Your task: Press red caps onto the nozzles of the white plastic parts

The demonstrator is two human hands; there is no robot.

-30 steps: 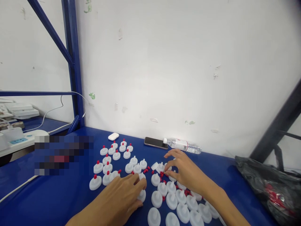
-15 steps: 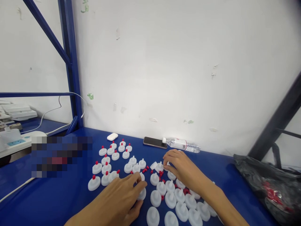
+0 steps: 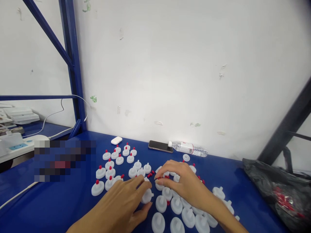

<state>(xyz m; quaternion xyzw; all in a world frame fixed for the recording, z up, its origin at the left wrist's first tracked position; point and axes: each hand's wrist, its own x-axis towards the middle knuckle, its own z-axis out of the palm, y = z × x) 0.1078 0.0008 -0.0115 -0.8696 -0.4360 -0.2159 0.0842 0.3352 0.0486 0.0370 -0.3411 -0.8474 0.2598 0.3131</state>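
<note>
My left hand point(image 3: 123, 200) has its fingers and thumb around a white nozzle cap point(image 3: 146, 196), which is tilted with its spout pointing right. Over the group of bare white caps, my right hand point(image 3: 181, 181) is pinched, and a bit of a small red tip cap point(image 3: 159, 178) shows between thumb and forefinger. White caps with red tips fitted point(image 3: 97, 188) stand in loose rows left of my left hand. Bare white nozzle caps point(image 3: 176, 205) sit below and around my right hand. Small loose red tip caps point(image 3: 150, 174) lie between the hands.
Along the wall lie a phone point(image 3: 160, 146), a clear plastic bottle point(image 3: 188, 148) and a white case point(image 3: 116, 140). A dark plastic bag point(image 3: 274, 187) with red pieces is at the right. A power strip point(image 3: 19, 147) and blue frame post point(image 3: 73, 64) stand left.
My right hand has moved left and nearer, its fingertips closing among the red tip caps. The white nozzle cap in my left hand has tilted so its spout points right.
</note>
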